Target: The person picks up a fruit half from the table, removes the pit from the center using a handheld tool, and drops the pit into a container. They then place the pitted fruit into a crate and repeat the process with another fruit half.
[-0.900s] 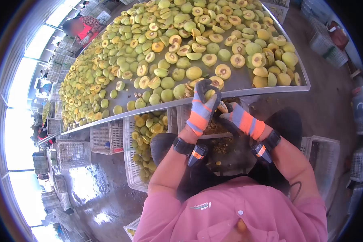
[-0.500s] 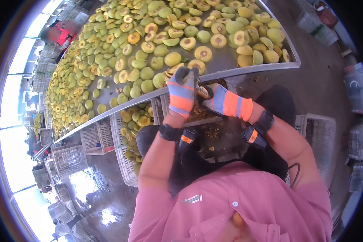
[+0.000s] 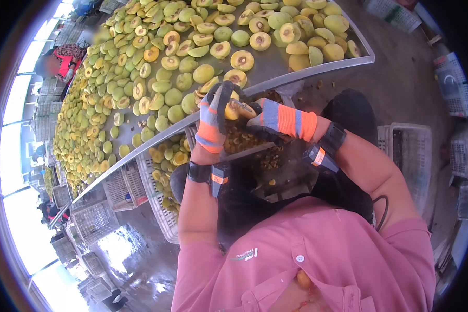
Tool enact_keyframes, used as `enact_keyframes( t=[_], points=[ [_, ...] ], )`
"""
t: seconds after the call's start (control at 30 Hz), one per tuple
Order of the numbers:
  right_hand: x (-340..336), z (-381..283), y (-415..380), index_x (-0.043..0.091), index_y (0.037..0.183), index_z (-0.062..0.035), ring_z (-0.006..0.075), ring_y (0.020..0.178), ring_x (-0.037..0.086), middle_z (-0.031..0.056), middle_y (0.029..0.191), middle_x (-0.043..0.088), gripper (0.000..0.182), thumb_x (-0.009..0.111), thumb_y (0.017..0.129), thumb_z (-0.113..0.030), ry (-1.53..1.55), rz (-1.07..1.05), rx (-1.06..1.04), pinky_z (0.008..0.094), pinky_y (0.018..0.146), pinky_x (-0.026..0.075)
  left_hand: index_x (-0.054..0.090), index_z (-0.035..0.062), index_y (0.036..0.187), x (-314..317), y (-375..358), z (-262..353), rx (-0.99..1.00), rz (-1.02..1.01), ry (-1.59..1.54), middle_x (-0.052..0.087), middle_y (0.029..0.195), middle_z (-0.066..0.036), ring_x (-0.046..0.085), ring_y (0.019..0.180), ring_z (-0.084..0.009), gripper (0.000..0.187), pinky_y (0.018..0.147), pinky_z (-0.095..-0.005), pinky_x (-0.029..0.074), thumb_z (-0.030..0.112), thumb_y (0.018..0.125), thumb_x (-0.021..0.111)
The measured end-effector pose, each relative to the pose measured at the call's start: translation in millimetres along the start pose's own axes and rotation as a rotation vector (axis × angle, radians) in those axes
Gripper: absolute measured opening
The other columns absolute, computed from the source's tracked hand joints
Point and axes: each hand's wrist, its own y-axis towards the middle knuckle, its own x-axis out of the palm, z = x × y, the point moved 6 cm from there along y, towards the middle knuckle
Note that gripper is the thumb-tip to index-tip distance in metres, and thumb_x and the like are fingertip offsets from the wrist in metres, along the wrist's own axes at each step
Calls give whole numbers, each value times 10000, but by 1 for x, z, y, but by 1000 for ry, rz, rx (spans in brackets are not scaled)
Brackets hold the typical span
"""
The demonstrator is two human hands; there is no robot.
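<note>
My left hand [image 3: 215,114], in a grey, orange and blue work glove, is closed around a yellow peach half [image 3: 232,110] at the table's front edge. My right hand [image 3: 273,119], gloved alike, is closed close beside it, fingertips at a brownish oval piece [image 3: 246,109] against the peach. I cannot tell what the right fingers grip. Beyond both hands, many green-yellow peach halves [image 3: 242,60] lie on the metal table [image 3: 275,66], some cut side up with brown stones or hollows showing.
A raised metal rim [image 3: 317,71] edges the table. Below it stand a white crate of peach halves [image 3: 163,218] and a container with peach scraps [image 3: 244,140]. Another crate [image 3: 413,156] is at my right. A person in red [image 3: 67,62] is at the far left, near stacked crates.
Both hands have shifted slightly left and up in view. The yellow peach half and brownish piece now show between them, where the gloves covered more before. The view has tilted a little.
</note>
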Motion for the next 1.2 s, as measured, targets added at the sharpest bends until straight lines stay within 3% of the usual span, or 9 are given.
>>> enact_keyframes(
  t=[0.17, 0.27, 0.37, 0.53, 0.67, 0.77, 0.93, 1.07, 1.2],
  points=[
    [3, -16, -14, 658, 807, -106, 139, 519, 533, -12, 609, 518, 128, 552, 862, -154, 183, 27, 333, 285, 425, 424, 597, 5, 974, 1, -8, -8, -57, 221, 58, 601, 844, -22, 539, 731, -79, 155, 639, -241, 442, 148, 919, 571],
    [-7, -31, -19, 640, 792, -92, 127, 479, 513, -8, 590, 518, 100, 593, 835, -169, 82, -24, 266, 270, 388, 393, 605, 9, 977, 3, -3, 6, 114, 108, 258, 578, 862, -38, 535, 775, -108, 96, 695, -271, 459, 48, 906, 552],
    [-8, -24, -23, 615, 756, -63, 120, 433, 487, 3, 560, 511, 144, 633, 810, -195, 470, -74, 243, 261, 360, 367, 611, 23, 947, 10, -2, 19, -23, 116, 80, 586, 819, -24, 538, 732, -98, 78, 662, -259, 460, 53, 910, 549],
    [-4, 6, -7, 595, 729, -32, 113, 427, 492, 13, 557, 522, 229, 674, 792, -237, 309, -28, 124, 260, 367, 370, 601, 6, 949, 12, 2, 9, -1, 162, 154, 611, 832, -38, 552, 743, -99, 92, 654, -246, 457, 66, 916, 539],
    [-6, -8, -18, 595, 746, -45, 100, 470, 520, 14, 597, 549, 225, 694, 797, -240, 439, 125, 307, 245, 395, 389, 598, 1, 954, 19, -3, 21, 185, 223, 258, 624, 848, -47, 554, 743, -104, 110, 665, -247, 459, 52, 919, 507],
    [-8, -23, -27, 609, 810, -41, 85, 500, 534, 10, 653, 578, 179, 667, 840, -208, 586, -41, 249, 230, 424, 404, 596, -4, 981, 21, 2, 28, 310, 166, 361, 627, 864, -52, 564, 747, -109, 132, 673, -249, 466, 29, 912, 488],
    [-7, -12, -33, 621, 882, -35, 52, 500, 510, -29, 666, 548, 129, 616, 898, -163, 729, -231, 62, 202, 413, 371, 591, -3, 1091, 22, -2, 36, 116, 50, 244, 618, 943, -66, 576, 842, -134, 225, 757, -266, 475, -16, 875, 530],
    [13, -6, -33, 596, 901, -21, 39, 459, 465, -48, 616, 471, 155, 613, 907, -175, 1194, -359, 266, 191, 369, 344, 596, 3, 1142, 25, -8, 41, 233, 147, 277, 628, 957, -70, 582, 835, -135, 270, 759, -265, 478, -7, 877, 545],
    [23, 2, -30, 618, 1023, -17, 75, 523, 534, -22, 660, 543, 199, 598, 920, -185, 1315, -420, 305, 228, 416, 406, 609, 11, 1102, 22, -14, 38, 18, 91, 174, 619, 933, -50, 570, 822, -114, 211, 738, -257, 470, 69, 915, 530]
  ],
)
